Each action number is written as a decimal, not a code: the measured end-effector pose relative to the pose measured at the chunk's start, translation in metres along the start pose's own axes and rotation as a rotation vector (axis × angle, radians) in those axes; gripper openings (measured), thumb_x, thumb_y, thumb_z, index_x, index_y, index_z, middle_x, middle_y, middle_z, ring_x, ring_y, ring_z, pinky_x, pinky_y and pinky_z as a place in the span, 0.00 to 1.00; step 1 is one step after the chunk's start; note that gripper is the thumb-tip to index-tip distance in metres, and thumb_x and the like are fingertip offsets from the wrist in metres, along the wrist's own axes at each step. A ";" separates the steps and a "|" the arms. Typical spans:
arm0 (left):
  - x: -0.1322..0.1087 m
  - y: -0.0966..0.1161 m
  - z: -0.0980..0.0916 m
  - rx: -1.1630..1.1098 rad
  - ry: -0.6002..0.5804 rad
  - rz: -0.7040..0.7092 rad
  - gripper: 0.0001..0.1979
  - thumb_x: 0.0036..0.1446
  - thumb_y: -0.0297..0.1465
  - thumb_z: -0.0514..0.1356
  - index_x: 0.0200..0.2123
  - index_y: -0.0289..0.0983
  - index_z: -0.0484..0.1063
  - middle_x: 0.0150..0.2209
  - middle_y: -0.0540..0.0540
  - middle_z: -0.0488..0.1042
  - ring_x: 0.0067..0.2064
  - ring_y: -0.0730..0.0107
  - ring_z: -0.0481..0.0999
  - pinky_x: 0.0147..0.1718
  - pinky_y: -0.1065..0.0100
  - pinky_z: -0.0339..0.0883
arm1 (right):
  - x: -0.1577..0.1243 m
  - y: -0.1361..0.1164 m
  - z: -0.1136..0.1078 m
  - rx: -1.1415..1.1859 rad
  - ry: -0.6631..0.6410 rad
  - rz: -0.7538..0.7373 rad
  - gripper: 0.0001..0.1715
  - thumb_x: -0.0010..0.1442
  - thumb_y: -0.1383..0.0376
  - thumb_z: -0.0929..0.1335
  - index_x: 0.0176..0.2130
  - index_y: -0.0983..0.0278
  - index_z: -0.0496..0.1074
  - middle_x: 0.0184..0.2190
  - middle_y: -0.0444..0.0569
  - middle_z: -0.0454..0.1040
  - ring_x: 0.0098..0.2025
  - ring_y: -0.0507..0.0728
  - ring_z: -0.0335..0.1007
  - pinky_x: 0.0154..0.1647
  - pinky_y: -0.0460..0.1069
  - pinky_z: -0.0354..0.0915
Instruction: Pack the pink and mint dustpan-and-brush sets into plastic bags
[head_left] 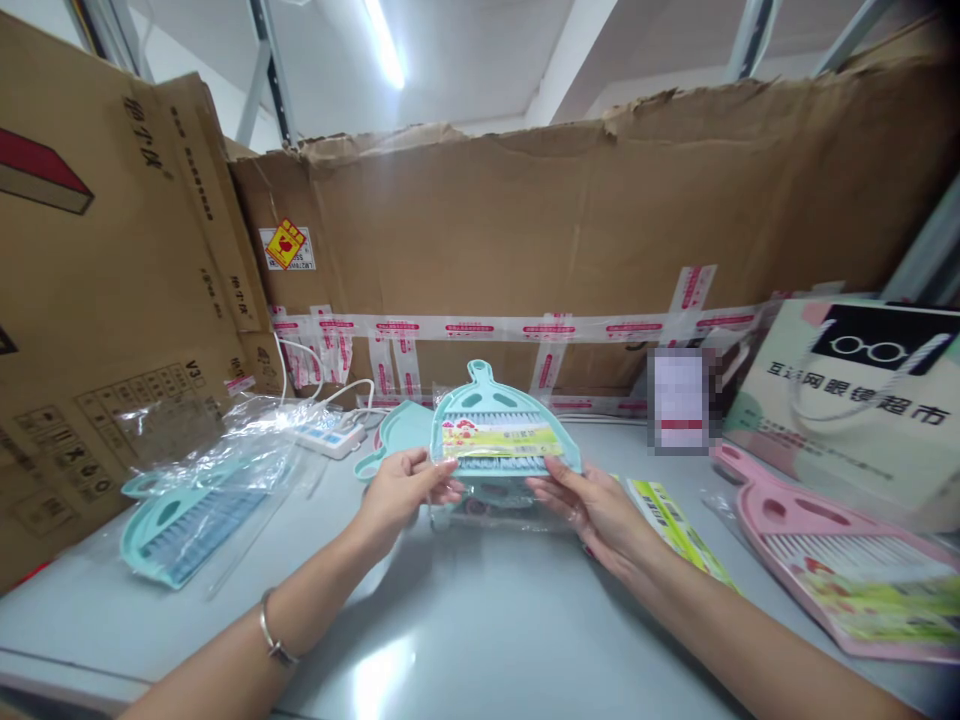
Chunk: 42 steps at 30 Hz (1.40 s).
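Note:
Between my two hands is a mint-green dustpan and brush set [495, 405] in a clear plastic bag, held up with its handle pointing away from me. A printed label strip [501, 440] lies across its bristles. My left hand [409, 485] pinches the lower left edge of the set. At the lower right edge, my right hand [581, 495] grips with the thumb on top and the fingers beneath. Just behind on the left, another mint-green dustpan [403, 428] is partly hidden by the held set.
On the left lies a bagged mint-green set [199, 515], near a white power strip [334, 437]. To the right are green label strips [679, 530], a pink dustpan set [847, 560] and a paper bag [847, 400]. Cardboard [480, 230] walls the back of the table [465, 640].

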<state>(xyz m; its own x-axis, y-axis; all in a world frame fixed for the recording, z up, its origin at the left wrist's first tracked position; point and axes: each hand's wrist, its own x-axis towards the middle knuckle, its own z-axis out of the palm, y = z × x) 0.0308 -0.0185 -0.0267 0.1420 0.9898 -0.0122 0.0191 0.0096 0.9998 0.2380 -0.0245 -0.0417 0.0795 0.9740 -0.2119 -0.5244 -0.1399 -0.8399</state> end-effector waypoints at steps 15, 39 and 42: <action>0.004 -0.008 -0.014 0.440 -0.065 0.581 0.16 0.50 0.35 0.62 0.43 0.39 0.70 0.42 0.43 0.71 0.45 0.63 0.70 0.42 0.64 0.66 | 0.001 -0.006 -0.003 -0.067 -0.069 -0.073 0.15 0.42 0.64 0.75 0.31 0.66 0.71 0.26 0.47 0.77 0.29 0.52 0.75 0.29 0.41 0.72; -0.005 0.001 -0.001 0.048 0.196 0.417 0.13 0.47 0.39 0.62 0.19 0.36 0.67 0.21 0.53 0.67 0.25 0.76 0.66 0.24 0.74 0.62 | 0.002 -0.002 -0.013 -0.514 -0.171 -0.774 0.11 0.51 0.55 0.69 0.25 0.59 0.74 0.25 0.43 0.71 0.32 0.54 0.67 0.36 0.47 0.64; -0.009 0.003 0.001 0.057 0.278 0.442 0.12 0.48 0.39 0.61 0.21 0.37 0.70 0.21 0.52 0.69 0.25 0.74 0.67 0.24 0.73 0.64 | 0.001 0.002 -0.013 -0.511 -0.125 -0.811 0.12 0.51 0.54 0.68 0.25 0.58 0.75 0.24 0.43 0.72 0.31 0.54 0.68 0.35 0.47 0.64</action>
<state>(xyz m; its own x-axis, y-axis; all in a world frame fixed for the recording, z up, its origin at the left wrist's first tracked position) 0.0308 -0.0277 -0.0235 -0.1188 0.8979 0.4238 0.0719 -0.4179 0.9056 0.2479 -0.0266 -0.0501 0.1484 0.8166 0.5578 0.0842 0.5516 -0.8298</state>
